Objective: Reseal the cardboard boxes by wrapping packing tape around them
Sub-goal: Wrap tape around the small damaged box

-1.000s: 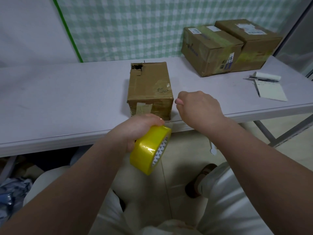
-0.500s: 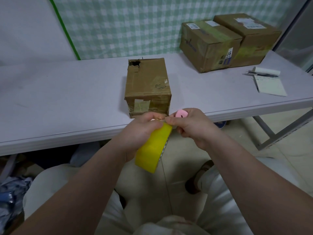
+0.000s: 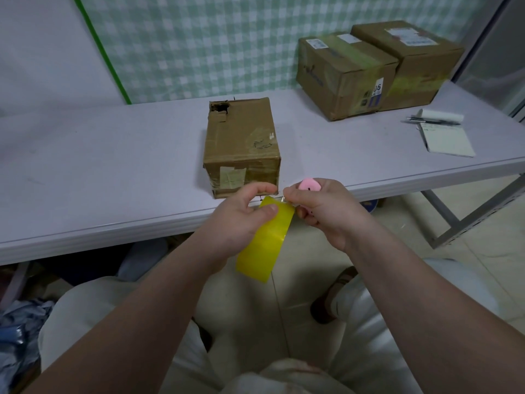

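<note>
A small worn cardboard box (image 3: 241, 143) with a torn hole at its far left corner stands near the front edge of the pale table (image 3: 113, 166). Just in front of that edge my left hand (image 3: 241, 220) grips a yellow roll of packing tape (image 3: 264, 243), seen edge-on, thumb on its rim. My right hand (image 3: 321, 211) holds a small pink cutter (image 3: 309, 185) and meets the top of the roll with its fingertips, beside my left thumb. Whether a tape end is lifted cannot be told.
Two larger taped cardboard boxes (image 3: 343, 78) (image 3: 412, 58) stand side by side at the table's back right. A notepad (image 3: 446, 137) with a pen (image 3: 431, 120) lies at the right. A checked curtain hangs behind. My legs and the floor are below, with crumpled bags at the lower left.
My right hand came down from beside the box to the roll, now showing the pink cutter. My left hand raised and turned the roll edge-on.
</note>
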The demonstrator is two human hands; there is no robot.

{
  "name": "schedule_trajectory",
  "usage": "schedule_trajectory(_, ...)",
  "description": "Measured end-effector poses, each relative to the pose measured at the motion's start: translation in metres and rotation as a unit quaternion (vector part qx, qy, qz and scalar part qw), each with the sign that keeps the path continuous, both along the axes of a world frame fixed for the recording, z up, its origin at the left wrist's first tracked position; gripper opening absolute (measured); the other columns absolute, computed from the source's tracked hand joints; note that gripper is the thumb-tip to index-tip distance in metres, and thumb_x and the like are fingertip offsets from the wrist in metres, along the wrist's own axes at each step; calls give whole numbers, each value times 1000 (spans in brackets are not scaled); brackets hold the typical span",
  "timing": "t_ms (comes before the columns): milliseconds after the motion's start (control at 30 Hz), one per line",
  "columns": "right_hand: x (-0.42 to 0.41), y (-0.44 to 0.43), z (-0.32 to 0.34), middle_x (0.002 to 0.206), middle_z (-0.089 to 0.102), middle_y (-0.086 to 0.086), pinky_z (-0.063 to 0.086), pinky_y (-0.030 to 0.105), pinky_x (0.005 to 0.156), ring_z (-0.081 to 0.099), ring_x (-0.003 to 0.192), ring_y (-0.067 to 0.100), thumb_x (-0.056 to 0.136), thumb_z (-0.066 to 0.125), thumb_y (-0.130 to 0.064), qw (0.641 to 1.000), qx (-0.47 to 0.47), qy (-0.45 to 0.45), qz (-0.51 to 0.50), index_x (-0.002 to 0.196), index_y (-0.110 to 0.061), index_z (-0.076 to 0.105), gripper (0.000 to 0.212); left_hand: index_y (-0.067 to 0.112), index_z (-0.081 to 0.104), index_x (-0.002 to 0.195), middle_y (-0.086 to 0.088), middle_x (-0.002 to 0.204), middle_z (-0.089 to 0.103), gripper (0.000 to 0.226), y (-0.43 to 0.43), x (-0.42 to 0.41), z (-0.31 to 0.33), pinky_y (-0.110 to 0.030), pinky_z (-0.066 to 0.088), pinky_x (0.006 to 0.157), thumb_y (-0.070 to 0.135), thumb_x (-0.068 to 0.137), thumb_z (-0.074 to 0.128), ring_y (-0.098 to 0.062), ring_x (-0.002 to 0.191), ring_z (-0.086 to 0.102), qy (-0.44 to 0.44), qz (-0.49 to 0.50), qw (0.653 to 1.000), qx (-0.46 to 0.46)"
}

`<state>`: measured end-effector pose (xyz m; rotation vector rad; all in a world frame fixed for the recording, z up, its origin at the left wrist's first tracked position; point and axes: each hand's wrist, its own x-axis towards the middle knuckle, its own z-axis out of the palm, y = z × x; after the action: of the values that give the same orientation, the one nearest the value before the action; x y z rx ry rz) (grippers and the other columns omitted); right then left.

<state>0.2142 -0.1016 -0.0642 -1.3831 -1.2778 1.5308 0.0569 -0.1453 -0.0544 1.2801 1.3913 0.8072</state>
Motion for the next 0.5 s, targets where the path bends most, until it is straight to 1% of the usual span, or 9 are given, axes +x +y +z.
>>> schedule_trajectory(67, 0, -1, 1, 54, 51, -3, 36, 15, 43, 44, 52, 9, 88, 66, -13, 1000, 30, -10, 1, 72, -14, 63, 16, 33, 56, 116, -14, 103, 67, 23, 0, 0, 2, -39, 54, 75, 25, 94, 55, -33, 92, 66, 3, 2, 1000, -8)
schedule_trajectory(133, -1, -2, 2, 54, 52, -5, 37, 16, 46, 45, 52, 7, 88, 66, -13, 998, 62, -15, 3, 74, -12, 63, 14, 31, 56, 116, -14, 104, 66, 22, -1, 0, 4, -37, 53, 73, 26, 95, 54, -35, 96, 65, 1, 0, 1000, -16)
schedule_trajectory(200, -1, -2, 4, 52, 52, -8, 39, 16, 47, 47, 49, 3, 87, 67, -12, 996, 88, -14, 0, 75, -10, 63, 13, 31, 57, 113, -14, 106, 65, 19, -3, 0, 8, -38, 53, 73, 25, 95, 54, -37, 97, 64, -2, -2, 1000, -17)
schedule_trajectory(267, -2, -2, 5, 51, 53, -11, 40, 17, 49, 48, 50, 1, 86, 69, -16, 994, 106, -27, -6, 77, -10, 65, 12, 32, 57, 111, -10, 105, 64, 18, -4, -2, 13, -40, 54, 75, 25, 95, 54, -33, 95, 64, 0, 6, 1000, -12)
schedule_trajectory(300, -4, -1, 5, 52, 53, -11, 40, 19, 51, 48, 53, 3, 85, 71, -21, 993, 113, -41, -10, 78, -11, 67, 13, 33, 57, 110, -7, 105, 64, 17, -6, -3, 15, -42, 55, 77, 26, 95, 54, -31, 94, 64, 5, 12, 1000, -8)
schedule_trajectory(367, -9, 2, 7, 63, 58, -9, 41, 24, 57, 50, 60, 7, 83, 72, -29, 992, 116, -53, -25, 79, -18, 70, 12, 34, 59, 106, -4, 104, 64, 16, -8, -10, 20, -45, 55, 78, 26, 94, 56, -30, 93, 64, 19, 37, 999, 3)
schedule_trajectory(433, -12, 8, 9, 79, 63, -4, 44, 27, 61, 53, 69, 11, 84, 70, -34, 992, 96, -47, -67, 90, -24, 70, 11, 35, 62, 105, -3, 101, 62, 17, -10, -21, 25, -46, 54, 78, 25, 91, 59, -29, 91, 62, 49, 75, 996, 25)
schedule_trajectory(500, -10, 17, 9, 91, 60, 0, 49, 29, 64, 55, 76, 14, 88, 65, -37, 990, 72, -75, -98, 104, -22, 65, 22, 35, 62, 105, 2, 95, 59, 18, -10, -34, 28, -37, 48, 72, 26, 90, 59, -22, 85, 57, 120, 112, 984, 64)
